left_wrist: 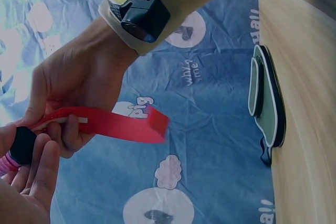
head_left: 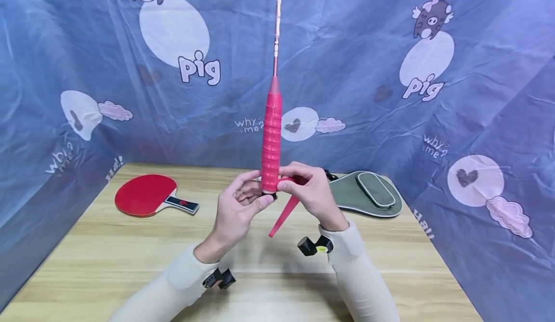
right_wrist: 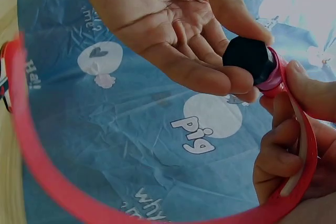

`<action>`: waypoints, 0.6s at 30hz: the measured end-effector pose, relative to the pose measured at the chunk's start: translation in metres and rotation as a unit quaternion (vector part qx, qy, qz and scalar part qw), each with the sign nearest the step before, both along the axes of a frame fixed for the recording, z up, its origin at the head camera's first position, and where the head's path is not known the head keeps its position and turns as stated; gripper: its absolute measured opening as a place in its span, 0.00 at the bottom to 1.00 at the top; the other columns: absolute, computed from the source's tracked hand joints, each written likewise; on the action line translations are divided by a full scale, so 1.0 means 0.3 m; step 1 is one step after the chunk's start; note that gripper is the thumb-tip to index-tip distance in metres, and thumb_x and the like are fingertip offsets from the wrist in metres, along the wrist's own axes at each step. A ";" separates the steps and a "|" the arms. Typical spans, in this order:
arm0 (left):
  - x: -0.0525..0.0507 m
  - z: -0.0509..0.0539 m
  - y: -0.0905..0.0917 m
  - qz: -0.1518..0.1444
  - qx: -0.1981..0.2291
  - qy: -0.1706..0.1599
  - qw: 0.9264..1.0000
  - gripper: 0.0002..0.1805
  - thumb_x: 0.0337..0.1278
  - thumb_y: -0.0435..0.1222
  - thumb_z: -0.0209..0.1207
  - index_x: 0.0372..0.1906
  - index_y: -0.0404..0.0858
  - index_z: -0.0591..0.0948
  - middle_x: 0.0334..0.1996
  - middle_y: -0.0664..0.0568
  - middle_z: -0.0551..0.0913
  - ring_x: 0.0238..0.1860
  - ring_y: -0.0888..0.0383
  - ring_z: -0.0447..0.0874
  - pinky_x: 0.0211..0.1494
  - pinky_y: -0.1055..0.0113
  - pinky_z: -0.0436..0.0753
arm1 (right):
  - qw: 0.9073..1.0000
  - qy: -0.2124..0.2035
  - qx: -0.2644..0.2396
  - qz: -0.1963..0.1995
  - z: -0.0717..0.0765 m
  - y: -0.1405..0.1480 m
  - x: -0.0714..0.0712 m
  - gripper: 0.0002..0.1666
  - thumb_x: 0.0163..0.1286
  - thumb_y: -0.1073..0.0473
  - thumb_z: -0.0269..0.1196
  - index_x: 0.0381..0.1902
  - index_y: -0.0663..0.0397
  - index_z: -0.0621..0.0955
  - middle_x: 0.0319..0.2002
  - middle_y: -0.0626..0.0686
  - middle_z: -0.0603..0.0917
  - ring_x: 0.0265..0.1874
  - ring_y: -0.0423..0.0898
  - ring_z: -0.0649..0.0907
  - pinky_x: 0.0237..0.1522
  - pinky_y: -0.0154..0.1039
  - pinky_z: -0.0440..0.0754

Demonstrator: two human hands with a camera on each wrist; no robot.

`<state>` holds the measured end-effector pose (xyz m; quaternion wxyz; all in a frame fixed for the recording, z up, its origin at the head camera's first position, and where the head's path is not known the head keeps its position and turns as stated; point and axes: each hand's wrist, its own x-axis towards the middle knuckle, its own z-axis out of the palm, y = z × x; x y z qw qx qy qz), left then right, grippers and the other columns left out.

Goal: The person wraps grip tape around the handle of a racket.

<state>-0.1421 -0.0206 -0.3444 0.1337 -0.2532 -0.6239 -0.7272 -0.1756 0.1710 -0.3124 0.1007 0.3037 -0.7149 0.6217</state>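
A badminton racket is held upright, its thin shaft (head_left: 276, 33) rising out of the head view. Pink-red grip tape is wound in ridged turns over its handle (head_left: 271, 134). With thumb and fingers my left hand (head_left: 234, 211) holds the handle's bottom end, by the black butt cap (right_wrist: 251, 60). My right hand (head_left: 314, 192) pinches the grip tape (left_wrist: 121, 127) close to the handle's lower end. From there the tape's loose end (head_left: 284, 218) hangs down, and in the right wrist view it curves in a wide loop. A pale strip shows along the tape's inner side.
A red table tennis bat (head_left: 147, 195) lies on the wooden table (head_left: 130, 274) at the left. At the back right lies a green bat case (head_left: 362, 196) with white piping. Blue printed cloth (head_left: 243, 37) hangs round the back and both sides.
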 end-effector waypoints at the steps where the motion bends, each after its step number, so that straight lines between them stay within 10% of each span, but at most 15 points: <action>1: -0.001 0.001 0.000 -0.010 0.005 0.000 1.000 0.32 0.55 0.22 0.67 0.65 0.25 0.71 0.47 0.24 0.84 0.42 0.65 0.91 0.53 0.67 0.88 | 1.000 -0.004 -0.005 0.006 -0.001 0.002 -0.002 0.20 0.62 0.60 0.74 0.47 0.69 0.86 0.35 0.43 0.87 0.30 0.40 0.83 0.31 0.32 0.82; 6: -0.007 0.002 -0.002 -0.063 0.017 -0.009 0.998 0.31 0.60 0.23 0.64 0.67 0.26 0.69 0.52 0.24 0.82 0.45 0.63 0.91 0.54 0.66 0.88 | 0.999 -0.015 -0.008 0.027 -0.003 0.014 -0.011 0.21 0.63 0.59 0.73 0.48 0.71 0.85 0.36 0.43 0.87 0.32 0.41 0.83 0.33 0.33 0.82; 10: -0.012 -0.001 -0.005 -0.092 0.027 -0.012 0.995 0.31 0.63 0.23 0.61 0.69 0.28 0.64 0.51 0.44 0.88 0.46 0.62 0.91 0.56 0.67 0.87 | 1.000 -0.002 -0.012 0.025 -0.007 0.010 -0.007 0.21 0.63 0.59 0.73 0.47 0.71 0.86 0.36 0.43 0.87 0.31 0.41 0.83 0.32 0.32 0.82; 14: -0.012 -0.007 -0.007 -0.088 0.042 0.001 0.995 0.28 0.63 0.21 0.59 0.65 0.26 0.63 0.47 0.61 0.88 0.45 0.63 0.90 0.55 0.69 0.87 | 0.999 0.022 -0.028 0.016 -0.016 -0.008 -0.004 0.19 0.62 0.61 0.74 0.46 0.71 0.86 0.35 0.43 0.86 0.29 0.41 0.83 0.30 0.33 0.82; 18: -0.005 -0.011 0.001 -0.032 0.011 0.031 0.999 0.27 0.60 0.21 0.61 0.63 0.26 0.68 0.50 0.56 0.86 0.48 0.65 0.87 0.56 0.71 0.86 | 0.998 0.048 -0.035 -0.011 -0.027 -0.020 -0.001 0.16 0.61 0.64 0.74 0.43 0.70 0.87 0.33 0.43 0.85 0.27 0.40 0.81 0.27 0.32 0.80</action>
